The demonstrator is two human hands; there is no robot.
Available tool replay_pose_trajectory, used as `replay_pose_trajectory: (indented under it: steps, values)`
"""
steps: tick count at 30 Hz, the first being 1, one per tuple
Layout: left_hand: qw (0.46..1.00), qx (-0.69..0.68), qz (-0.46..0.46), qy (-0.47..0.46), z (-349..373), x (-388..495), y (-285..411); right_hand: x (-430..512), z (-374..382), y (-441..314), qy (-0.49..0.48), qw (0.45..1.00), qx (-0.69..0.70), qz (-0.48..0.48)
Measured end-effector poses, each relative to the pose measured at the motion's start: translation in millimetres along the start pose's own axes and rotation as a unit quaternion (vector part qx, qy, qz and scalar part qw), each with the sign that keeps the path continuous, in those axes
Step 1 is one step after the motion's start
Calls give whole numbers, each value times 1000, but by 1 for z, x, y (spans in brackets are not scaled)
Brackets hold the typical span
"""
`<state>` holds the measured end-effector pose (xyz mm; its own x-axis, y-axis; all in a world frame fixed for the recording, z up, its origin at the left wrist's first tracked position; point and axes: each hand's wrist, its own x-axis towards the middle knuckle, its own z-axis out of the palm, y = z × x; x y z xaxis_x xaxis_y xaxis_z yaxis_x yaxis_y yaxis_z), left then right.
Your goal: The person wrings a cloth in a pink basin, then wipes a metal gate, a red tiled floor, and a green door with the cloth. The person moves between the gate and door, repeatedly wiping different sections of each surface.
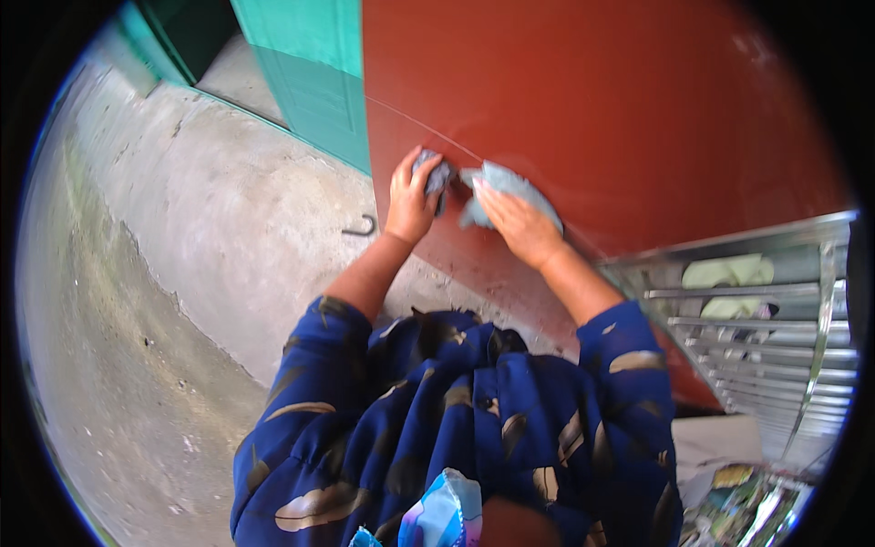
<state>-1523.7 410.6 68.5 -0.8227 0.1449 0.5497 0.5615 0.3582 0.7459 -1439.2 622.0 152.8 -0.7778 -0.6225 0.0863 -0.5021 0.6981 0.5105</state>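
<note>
A glossy dark red panel (pixel 581 102) stands before me, with a thin light line running across it. My left hand (pixel 411 198) grips a crumpled grey cloth (pixel 437 174) close to the panel's left edge. To the right, my right hand (pixel 516 217) lies flat over a pale grey-blue cloth (pixel 519 184), pressing it to the red surface. The two cloths are a small gap apart. Part of each cloth is hidden beneath the fingers.
A metal rack (pixel 759 321) with pale green rolled items stands at the right. Below it lies a cluttered heap (pixel 745 506). A black hook (pixel 361 225) shows against the concrete (pixel 287 205) left of the panel. A green door (pixel 311 89) and a dark doorway are at upper left.
</note>
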Motion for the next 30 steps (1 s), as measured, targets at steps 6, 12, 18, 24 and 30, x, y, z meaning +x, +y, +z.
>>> replay_pose_trajectory:
  steps: [6, 12, 18, 24, 30]
  values:
    - [979, -62, -115, 159, -13, 18, 3, 32, -26, 11, 51, 997, -57, 5]
    - [968, -70, 31, 239, -54, 110, 44, 130, -114, 66, 227, 954, -95, 169]
    - [965, -54, 178, 183, -47, 150, 21, 163, -112, 55, 165, 951, -167, 201]
    - [960, -17, 272, 59, -55, 126, -46, 147, -40, 5, 152, 947, -227, 166]
    - [930, 20, 361, -61, -74, 130, -82, 146, -8, -19, 174, 955, -138, 195]
